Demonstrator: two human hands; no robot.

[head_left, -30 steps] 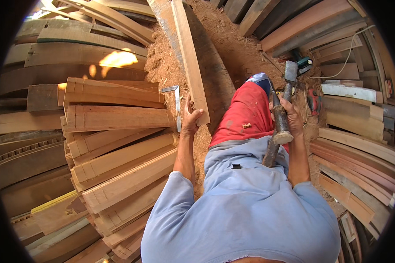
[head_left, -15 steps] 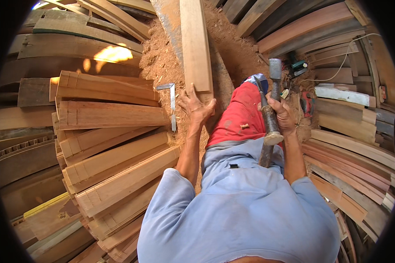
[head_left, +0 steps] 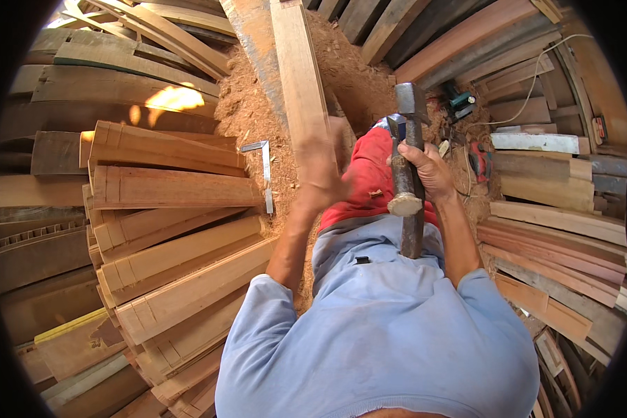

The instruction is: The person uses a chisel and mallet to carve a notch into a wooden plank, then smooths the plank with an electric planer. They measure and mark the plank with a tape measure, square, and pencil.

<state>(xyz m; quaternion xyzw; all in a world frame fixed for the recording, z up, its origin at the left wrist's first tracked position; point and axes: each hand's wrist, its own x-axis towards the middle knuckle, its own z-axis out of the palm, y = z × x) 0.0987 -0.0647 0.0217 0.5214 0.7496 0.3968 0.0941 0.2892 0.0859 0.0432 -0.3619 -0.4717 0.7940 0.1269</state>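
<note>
My right hand (head_left: 432, 171) is closed round two tools held together over my right thigh. One is a hammer (head_left: 412, 226) with a dark handle and its metal head up. The other is a chisel (head_left: 402, 171) with its blade up and its pale, battered butt toward me. My left hand (head_left: 320, 177) is smeared by motion over the near end of a long wooden plank (head_left: 296, 66). Whether its fingers grip the plank cannot be made out. The plank runs away from me over a worn, grey-stained board (head_left: 254, 42).
A metal try square (head_left: 267, 177) lies on the sawdust, left of the plank. Stacked boards with pencil lines (head_left: 177, 187) fan out at the left. At the right are a green power tool (head_left: 460, 101), a red tool (head_left: 479, 161), a pale cable (head_left: 533, 90) and more timber (head_left: 536, 261).
My left hand has gone from spread fingers on the plank's end to a fast blur there. The plank's visible face looks different, with a reddish patch at its far end. Hammer and chisel shifted slightly left.
</note>
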